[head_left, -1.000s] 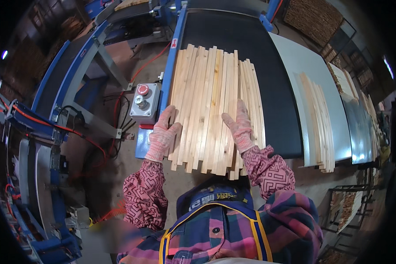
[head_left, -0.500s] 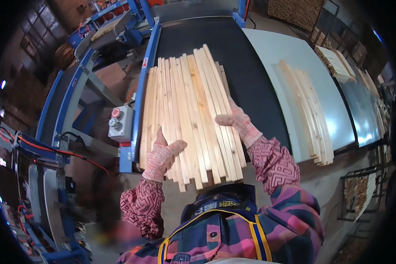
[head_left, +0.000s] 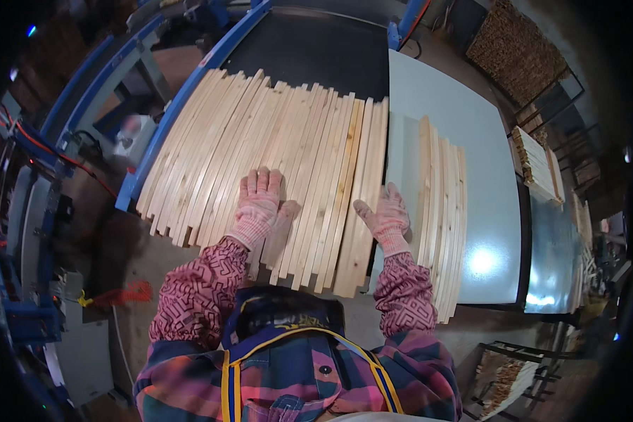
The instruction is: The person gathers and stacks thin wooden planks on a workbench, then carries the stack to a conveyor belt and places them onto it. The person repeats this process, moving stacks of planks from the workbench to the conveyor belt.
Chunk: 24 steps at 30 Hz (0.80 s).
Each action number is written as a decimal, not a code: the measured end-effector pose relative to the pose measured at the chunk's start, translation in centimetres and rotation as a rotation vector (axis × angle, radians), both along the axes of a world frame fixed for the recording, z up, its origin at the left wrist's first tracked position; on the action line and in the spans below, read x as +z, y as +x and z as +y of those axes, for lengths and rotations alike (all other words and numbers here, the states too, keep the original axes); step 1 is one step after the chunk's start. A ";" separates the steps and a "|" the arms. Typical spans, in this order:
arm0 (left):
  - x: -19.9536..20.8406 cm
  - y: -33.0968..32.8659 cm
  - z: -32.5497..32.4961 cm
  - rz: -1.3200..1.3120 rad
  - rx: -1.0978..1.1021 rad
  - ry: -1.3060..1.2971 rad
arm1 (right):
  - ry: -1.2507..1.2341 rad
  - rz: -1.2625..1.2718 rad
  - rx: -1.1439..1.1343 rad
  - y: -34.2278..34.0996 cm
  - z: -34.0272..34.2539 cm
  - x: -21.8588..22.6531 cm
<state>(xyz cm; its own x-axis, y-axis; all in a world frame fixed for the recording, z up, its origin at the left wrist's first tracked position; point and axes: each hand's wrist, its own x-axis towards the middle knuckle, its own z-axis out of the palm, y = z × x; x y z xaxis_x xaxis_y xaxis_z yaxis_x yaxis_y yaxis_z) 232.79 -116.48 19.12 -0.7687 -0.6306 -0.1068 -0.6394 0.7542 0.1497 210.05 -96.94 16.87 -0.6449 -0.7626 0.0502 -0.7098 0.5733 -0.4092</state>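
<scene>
Long pale wooden strips (head_left: 211, 144) lie side by side in a wide layer on a black conveyor belt (head_left: 309, 49), their near ends uneven. My left hand (head_left: 259, 207), in a pink-and-white knitted glove, rests palm down on the strips near those ends, fingers stretched forward and thumb out. My right hand (head_left: 388, 216), gloved alike, is at the right side of the layer, thumb toward the last strip and fingers pointing away from me. Nothing is gripped in it. Whether its palm touches that strip's edge I cannot tell.
A smaller group of strips (head_left: 439, 218) lies on a pale sheet-topped table (head_left: 489, 211) to the right. A blue rail (head_left: 163, 133) with a grey control box (head_left: 134, 139) borders the belt on the left. Stacked wood (head_left: 517, 53) stands at the back right.
The strips, bunched and partly piled before, now spread in a broad flat layer across the belt. My left hand has flattened onto them; my right hand stays at their right side. The view has shifted.
</scene>
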 end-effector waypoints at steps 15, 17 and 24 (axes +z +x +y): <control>2.7 -6.9 1.0 0.057 -0.225 -0.150 | 0.047 -0.162 -0.181 -0.5 0.2 1.1; 1.5 -6.4 0.7 0.085 -0.212 -0.170 | 0.192 0.078 -0.240 1.0 1.9 2.7; 3.6 -11.8 5.6 0.135 -0.487 -0.228 | 0.768 0.607 -0.504 2.4 10.4 -0.8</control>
<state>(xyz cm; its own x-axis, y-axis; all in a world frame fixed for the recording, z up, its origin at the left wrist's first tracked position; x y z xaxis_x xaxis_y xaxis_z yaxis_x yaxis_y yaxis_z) 221.02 -110.92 22.77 -0.9746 -0.1945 0.1108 -0.1952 0.9808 0.0047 212.48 -86.53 16.04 -0.9193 -0.3832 0.0895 -0.2856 0.8061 0.5183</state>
